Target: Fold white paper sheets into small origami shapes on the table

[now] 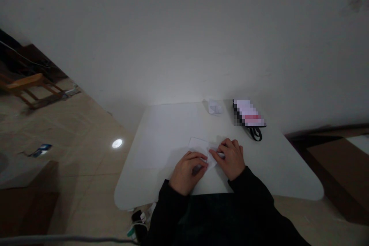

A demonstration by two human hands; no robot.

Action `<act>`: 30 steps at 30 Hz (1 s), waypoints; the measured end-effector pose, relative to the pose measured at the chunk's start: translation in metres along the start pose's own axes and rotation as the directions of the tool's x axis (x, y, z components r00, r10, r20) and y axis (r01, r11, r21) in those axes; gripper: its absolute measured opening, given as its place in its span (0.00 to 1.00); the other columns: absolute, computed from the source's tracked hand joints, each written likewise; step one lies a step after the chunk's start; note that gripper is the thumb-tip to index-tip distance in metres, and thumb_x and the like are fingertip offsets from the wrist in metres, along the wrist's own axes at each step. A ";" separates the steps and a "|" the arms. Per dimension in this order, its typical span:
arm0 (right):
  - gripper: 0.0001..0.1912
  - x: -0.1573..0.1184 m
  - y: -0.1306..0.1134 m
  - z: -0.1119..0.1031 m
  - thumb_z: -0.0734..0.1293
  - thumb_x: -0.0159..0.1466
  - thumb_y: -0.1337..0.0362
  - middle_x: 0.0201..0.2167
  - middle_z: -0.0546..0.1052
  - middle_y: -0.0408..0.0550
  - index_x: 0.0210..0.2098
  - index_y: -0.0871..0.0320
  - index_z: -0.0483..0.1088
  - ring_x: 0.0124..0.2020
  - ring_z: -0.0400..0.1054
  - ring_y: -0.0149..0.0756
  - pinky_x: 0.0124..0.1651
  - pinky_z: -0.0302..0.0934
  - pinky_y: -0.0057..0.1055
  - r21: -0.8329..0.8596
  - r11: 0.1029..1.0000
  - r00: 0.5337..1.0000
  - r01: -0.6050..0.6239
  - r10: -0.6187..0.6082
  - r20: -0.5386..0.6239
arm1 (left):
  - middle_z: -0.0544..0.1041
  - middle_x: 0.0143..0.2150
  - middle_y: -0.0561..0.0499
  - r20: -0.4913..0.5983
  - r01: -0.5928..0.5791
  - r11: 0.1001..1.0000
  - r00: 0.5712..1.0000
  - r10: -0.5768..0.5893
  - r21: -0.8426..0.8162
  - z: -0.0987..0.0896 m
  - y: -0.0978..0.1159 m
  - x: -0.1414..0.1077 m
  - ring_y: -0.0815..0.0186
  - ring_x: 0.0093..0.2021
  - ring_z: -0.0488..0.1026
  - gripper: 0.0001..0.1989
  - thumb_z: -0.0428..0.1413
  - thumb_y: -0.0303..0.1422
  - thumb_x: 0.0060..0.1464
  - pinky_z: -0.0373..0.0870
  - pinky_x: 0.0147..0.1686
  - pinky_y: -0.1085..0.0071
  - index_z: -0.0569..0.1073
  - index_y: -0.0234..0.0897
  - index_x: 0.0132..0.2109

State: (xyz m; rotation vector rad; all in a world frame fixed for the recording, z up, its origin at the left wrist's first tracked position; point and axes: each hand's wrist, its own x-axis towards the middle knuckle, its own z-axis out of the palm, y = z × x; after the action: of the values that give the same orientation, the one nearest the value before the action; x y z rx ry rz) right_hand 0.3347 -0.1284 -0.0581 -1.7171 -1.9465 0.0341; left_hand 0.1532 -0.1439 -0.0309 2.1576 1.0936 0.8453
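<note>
"Where was the thin white sheet of paper (198,145) to be found?"

"It was seen low on the white, round-cornered desk (282,171), between the two hands. With twelve o'clock taken as the way towards the pale plain wall (184,46), its middle was placed at about one o'clock from the bare left hand (188,171) and at about ten from the bare right hand (233,159)."

"Could either hand be called nearer?"

"Neither; the sheet was reached by the fingertips of both. Its far corner was left uncovered at about eleven o'clock, and its visible length was slanted from there towards five, though the true long axis could not be told, since the edges were partly hidden."

"And how were the hands held?"

"The left was curled, thumb and finger brought almost together at the sheet's near part; whether paper was pinched there could not be told. The right was mostly closed, with a narrow white edge, apparently the sheet's own, held between its fingers."

"Was anything else set out?"

"A small folded white paper piece (215,107) was seen near twelve o'clock from the sheet, and a flat dark-edged object with a black looped strap (256,133) near two."
</note>
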 end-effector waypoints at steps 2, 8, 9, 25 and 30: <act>0.18 0.000 0.000 0.000 0.63 0.59 0.51 0.30 0.68 0.49 0.20 0.56 0.69 0.36 0.57 0.41 0.35 0.49 0.37 -0.001 1.000 1.000 0.000 0.000 0.005 | 0.75 0.42 0.49 0.004 -0.004 1.000 1.000 0.004 0.007 0.000 -0.001 0.000 0.66 0.43 0.70 0.07 0.55 0.24 0.49 0.68 0.46 0.65 0.75 0.39 0.35; 0.19 -0.001 0.001 0.001 0.62 0.59 0.49 0.31 0.68 0.50 0.20 0.56 0.69 0.36 0.57 0.42 0.34 0.49 0.37 -0.006 1.000 1.000 -0.001 0.001 -0.004 | 0.74 0.48 0.47 0.025 -0.068 0.995 0.997 0.066 0.077 -0.001 0.000 -0.002 0.64 0.44 0.70 0.07 0.52 0.24 0.51 0.68 0.47 0.62 0.73 0.38 0.35; 0.19 -0.001 0.001 0.002 0.62 0.58 0.49 0.31 0.68 0.50 0.20 0.56 0.69 0.36 0.57 0.42 0.34 0.49 0.37 -0.004 1.000 1.000 -0.001 0.001 -0.007 | 0.74 0.49 0.47 0.037 -0.078 0.993 0.996 0.075 0.087 -0.001 0.001 -0.003 0.64 0.45 0.70 0.07 0.52 0.23 0.51 0.69 0.46 0.62 0.73 0.38 0.35; 0.18 -0.001 0.001 0.005 0.65 0.56 0.49 0.30 0.69 0.48 0.18 0.55 0.68 0.35 0.57 0.41 0.34 0.48 0.36 -0.008 0.999 0.999 -0.046 0.046 -0.010 | 0.70 0.52 0.47 0.097 -0.122 0.971 0.990 0.104 0.204 0.001 0.005 -0.003 0.63 0.49 0.67 0.15 0.48 0.24 0.55 0.63 0.52 0.60 0.69 0.39 0.49; 0.19 0.000 0.002 0.006 0.64 0.57 0.50 0.29 0.68 0.49 0.18 0.56 0.68 0.35 0.57 0.41 0.33 0.48 0.35 0.008 0.999 0.999 -0.043 0.043 -0.024 | 0.70 0.53 0.47 0.110 -0.149 0.965 0.986 0.128 0.215 0.000 0.004 -0.002 0.63 0.49 0.67 0.15 0.49 0.23 0.54 0.65 0.50 0.61 0.70 0.38 0.48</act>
State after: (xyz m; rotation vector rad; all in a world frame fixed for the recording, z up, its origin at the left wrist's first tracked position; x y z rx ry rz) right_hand 0.3342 -0.1265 -0.0642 -1.7473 -1.8899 0.0361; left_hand 0.1544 -0.1476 -0.0283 2.4584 1.0404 0.6990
